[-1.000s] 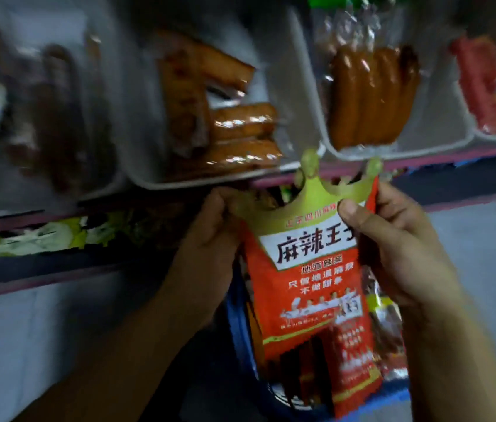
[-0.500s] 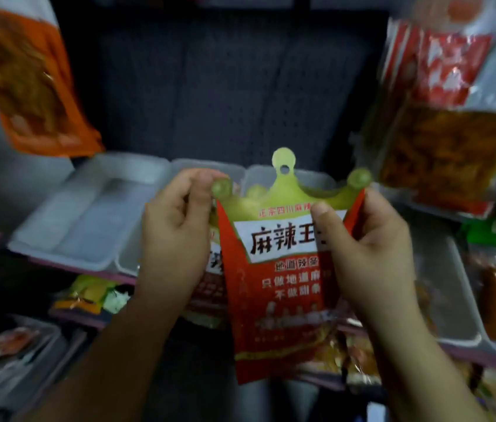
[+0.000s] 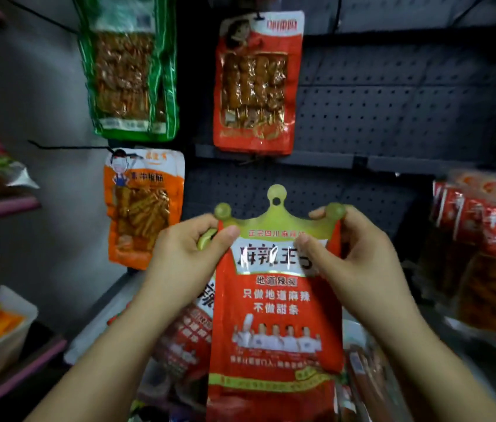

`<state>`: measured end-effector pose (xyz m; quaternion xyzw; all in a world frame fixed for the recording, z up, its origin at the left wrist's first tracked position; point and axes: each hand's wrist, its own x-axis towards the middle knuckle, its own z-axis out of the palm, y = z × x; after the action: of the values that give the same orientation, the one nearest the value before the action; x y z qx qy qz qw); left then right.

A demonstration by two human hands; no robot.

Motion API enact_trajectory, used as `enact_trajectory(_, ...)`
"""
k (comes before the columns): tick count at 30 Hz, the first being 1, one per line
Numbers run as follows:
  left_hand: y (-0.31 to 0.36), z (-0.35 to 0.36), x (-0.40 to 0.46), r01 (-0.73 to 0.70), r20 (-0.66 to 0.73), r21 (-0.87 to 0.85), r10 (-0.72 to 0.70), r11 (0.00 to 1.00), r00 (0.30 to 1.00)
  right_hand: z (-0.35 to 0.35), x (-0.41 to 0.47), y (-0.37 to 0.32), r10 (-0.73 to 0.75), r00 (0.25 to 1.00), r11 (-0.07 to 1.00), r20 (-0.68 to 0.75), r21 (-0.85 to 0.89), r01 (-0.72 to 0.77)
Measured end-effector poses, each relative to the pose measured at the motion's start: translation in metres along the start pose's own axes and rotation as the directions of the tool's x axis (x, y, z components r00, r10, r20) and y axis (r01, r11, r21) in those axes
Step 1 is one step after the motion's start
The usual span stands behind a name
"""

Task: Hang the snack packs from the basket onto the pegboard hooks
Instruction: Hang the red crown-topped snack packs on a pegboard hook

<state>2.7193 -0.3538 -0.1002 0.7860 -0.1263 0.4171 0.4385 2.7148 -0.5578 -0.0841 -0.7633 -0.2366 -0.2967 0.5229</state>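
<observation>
Head view showed a red snack pack [image 3: 277,300] upright at lower centre, before the dark pegboard [image 3: 393,117]. The left hand [image 3: 185,254] pinched its upper left corner; the right hand [image 3: 353,254] pinched the upper right. Three packs hung above.

Red snack pack [image 3: 277,315] with green crown-shaped header, upright, before the dark pegboard [image 3: 393,117]

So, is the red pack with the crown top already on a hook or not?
Not yet. The red pack is held upright by the left hand and right hand; its hang hole is empty.
</observation>
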Motion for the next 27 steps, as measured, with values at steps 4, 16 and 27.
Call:
enact_trajectory(4,-0.022,-0.008,0.029,-0.055,-0.023,-0.025,0.054,0.998,0.998,0.013,0.046,-0.012,-0.038,0.999,0.997,-0.025,-0.067,0.037)
enact_trajectory(16,-0.054,-0.020,0.067,-0.106,-0.027,-0.097,0.104,0.990,0.994,0.060,0.107,-0.034,-0.015,0.999,0.995,0.047,-0.099,0.020)
enact_trajectory(27,-0.056,-0.011,0.073,-0.007,0.004,-0.238,0.009,0.971,1.000,0.069,0.120,-0.036,0.048,0.998,0.992,0.050,-0.122,-0.042)
